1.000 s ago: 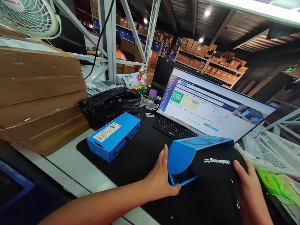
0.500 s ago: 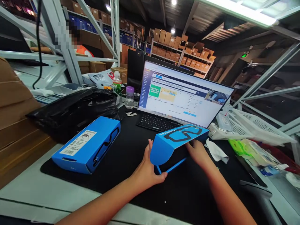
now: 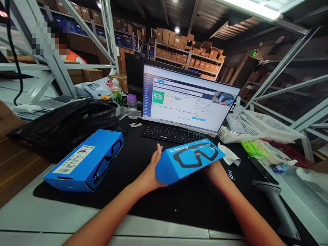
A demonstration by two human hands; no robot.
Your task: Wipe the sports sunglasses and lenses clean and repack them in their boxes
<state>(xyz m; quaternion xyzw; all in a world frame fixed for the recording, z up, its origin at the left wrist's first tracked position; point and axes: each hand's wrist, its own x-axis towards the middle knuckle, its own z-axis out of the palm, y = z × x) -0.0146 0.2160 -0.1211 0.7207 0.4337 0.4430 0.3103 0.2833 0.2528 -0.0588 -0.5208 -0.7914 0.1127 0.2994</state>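
A blue cardboard box [image 3: 189, 160] printed with "Wakening" and a black goggle-like outline is tilted above the black desk mat, its rounded end flap [image 3: 165, 171] hanging at the left. My left hand [image 3: 151, 171] grips that left end, fingers up along the far side. From below and the right, my right hand [image 3: 215, 171] holds the same box; its fingers are hidden underneath. A second blue box [image 3: 84, 162] with a white barcode label lies on the mat to the left, apart from both hands.
Behind the held box stand a black keyboard [image 3: 169, 133] and a monitor [image 3: 184, 99]. A black plastic bag [image 3: 69, 126] and a purple-capped bottle [image 3: 132, 107] are at the left. A barcode scanner [image 3: 276, 205] lies right, with white baskets [image 3: 271, 126] beyond.
The held box has turned so its printed face tips more toward me. Its opened underside and the blue edge below no longer show. The view has swung slightly right.
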